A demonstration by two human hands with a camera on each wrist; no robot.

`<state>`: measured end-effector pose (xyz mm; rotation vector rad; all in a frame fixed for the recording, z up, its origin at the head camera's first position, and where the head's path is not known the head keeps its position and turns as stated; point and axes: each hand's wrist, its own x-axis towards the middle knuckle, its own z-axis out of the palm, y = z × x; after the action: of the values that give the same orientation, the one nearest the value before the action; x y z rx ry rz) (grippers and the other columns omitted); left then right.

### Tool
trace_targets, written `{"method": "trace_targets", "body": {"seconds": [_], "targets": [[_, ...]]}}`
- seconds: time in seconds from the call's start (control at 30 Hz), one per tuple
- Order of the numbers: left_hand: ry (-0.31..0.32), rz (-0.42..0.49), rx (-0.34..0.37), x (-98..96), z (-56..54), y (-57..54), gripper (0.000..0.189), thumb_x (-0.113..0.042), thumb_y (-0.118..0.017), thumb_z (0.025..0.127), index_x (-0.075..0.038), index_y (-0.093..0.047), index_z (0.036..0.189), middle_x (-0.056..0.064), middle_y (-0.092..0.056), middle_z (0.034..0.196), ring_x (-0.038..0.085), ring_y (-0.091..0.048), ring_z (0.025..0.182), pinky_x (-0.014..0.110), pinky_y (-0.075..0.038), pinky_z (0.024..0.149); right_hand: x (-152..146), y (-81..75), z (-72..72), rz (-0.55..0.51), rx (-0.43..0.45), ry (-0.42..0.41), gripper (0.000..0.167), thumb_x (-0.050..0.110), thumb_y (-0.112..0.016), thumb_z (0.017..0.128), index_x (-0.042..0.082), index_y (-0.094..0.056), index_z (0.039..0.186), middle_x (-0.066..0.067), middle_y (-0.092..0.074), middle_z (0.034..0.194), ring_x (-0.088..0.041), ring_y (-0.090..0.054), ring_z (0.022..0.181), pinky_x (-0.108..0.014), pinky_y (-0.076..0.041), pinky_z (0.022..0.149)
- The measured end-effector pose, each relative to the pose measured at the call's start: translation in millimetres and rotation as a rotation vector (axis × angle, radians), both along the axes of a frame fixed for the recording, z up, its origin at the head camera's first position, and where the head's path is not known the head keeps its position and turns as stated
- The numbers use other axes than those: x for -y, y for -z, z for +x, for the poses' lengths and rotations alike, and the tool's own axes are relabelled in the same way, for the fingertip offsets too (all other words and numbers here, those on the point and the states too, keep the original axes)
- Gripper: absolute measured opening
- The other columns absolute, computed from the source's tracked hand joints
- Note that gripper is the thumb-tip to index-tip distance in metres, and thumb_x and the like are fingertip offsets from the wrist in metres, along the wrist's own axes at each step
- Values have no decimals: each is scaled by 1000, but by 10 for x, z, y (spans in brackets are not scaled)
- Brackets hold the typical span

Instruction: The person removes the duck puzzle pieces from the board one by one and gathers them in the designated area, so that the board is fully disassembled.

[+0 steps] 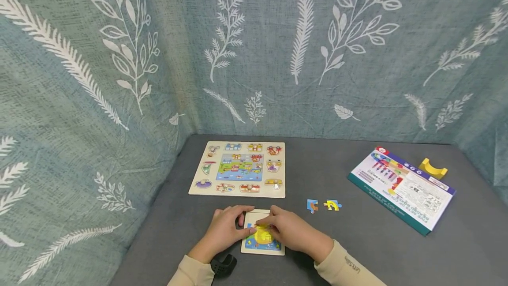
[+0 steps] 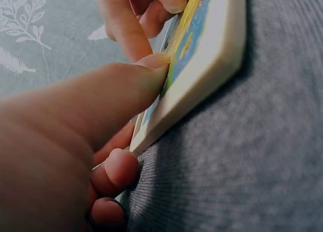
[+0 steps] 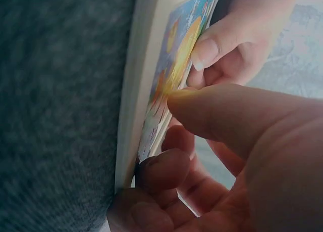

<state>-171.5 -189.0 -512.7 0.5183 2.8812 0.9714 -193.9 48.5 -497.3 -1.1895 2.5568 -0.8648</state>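
Note:
A small wooden jigsaw puzzle (image 1: pixel 263 251) with a yellow and blue picture lies at the table's near side. My left hand (image 1: pixel 227 228) holds its left edge, thumb on the picture and the other fingers curled at the side. From the right, my right hand (image 1: pixel 291 232) grips the board's edge. In the right wrist view its thumb (image 3: pixel 212 108) rests on the picture, while the head view shows its index finger reaching across to the upper left pieces. Beyond the right hand lie two loose pieces, a blue and brown one (image 1: pixel 312 206) and a yellow one (image 1: pixel 332 205). The fingers hide part of the picture.
A larger wooden peg puzzle (image 1: pixel 238 192) lies behind the small one. At the right are a flat printed box (image 1: pixel 401 186) and a yellow curved block (image 1: pixel 433 170). A black band (image 1: pixel 224 265) is at the left wrist. Patterned cloth (image 1: pixel 254 56) hangs behind the table.

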Motion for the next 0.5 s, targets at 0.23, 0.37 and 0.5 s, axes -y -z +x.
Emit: {"method": "trace_targets", "body": {"seconds": [0.23,0.37,0.5], "targets": [[-2,6,17,0,-4,-5,53,-40,-85,90,-16,-71,134,-13,-46,76,6,-37,66,44,-25,77,25,8,17,26,-1,23,28,2,-70,100,11,-78,126,7,-52,89,-2,-44,67,-20,-43,63],[-5,-2,11,2,2,0,52,-40,-85,90,-16,-71,134,-13,-46,76,6,-37,66,43,-25,77,46,13,29,31,14,76,24,2,-70,100,9,-80,121,7,-53,86,-2,-44,64,-20,-43,61],[-10,-5,1,-6,-3,-1,52,-40,-85,90,-15,-71,133,-13,-47,75,5,-38,66,43,-26,77,60,15,24,25,18,116,19,2,-70,99,10,-80,113,8,-53,84,-3,-45,63,-22,-44,61]]}}
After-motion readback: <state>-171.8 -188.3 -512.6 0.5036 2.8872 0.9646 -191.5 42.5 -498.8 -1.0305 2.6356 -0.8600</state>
